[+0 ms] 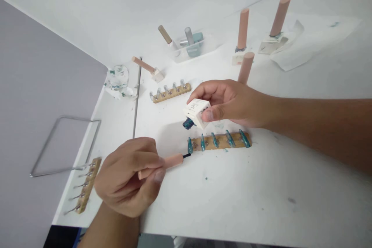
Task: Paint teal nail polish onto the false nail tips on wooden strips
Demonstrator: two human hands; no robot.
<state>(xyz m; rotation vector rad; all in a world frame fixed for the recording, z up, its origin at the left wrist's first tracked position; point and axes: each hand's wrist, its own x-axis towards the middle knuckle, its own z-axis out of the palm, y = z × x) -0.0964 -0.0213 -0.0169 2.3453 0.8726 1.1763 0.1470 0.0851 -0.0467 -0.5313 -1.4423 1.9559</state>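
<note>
Head view: L hand (130, 178) is pinched closed on a peach brush cap (174, 160), thumb vs. fingers. Cap's long axis runs approx. crosswise, tilted slightly up to the R; its dark brush (186, 155) points R, tip right by the near end of the leftmost teal nail tip (190, 145); can't tell if they touch. R hand (229, 100) grips a white sq. bottle (195, 109) btwn thumb and fingers, held over the table (247, 201) just behind the teal row. Bottle is tipped, its open neck (188, 124) aimed down-L, smeared w/ dark teal. Small dark print + a logo-like mark on the bottle, too small to read. Below the bottle, a wooden strip (222, 142) carries 5 teal nail tips; strip's long axis runs L–R, R end a bit higher in view, the tips set crosswise on it. Farther back: a 2nd strip (171, 93) w/ clear tips, a peach-capped bottle (157, 75), and a clear tray (186, 57) w/ teal & grey-capped bottles. Back R: more upright peach caps (243, 29), one w/ its bottle by a white sheet (315, 44); labels there illegible. Far L: stained tissue (117, 79), bent wire frame (62, 118), 3rd strip (88, 186) w/ tips.
</note>
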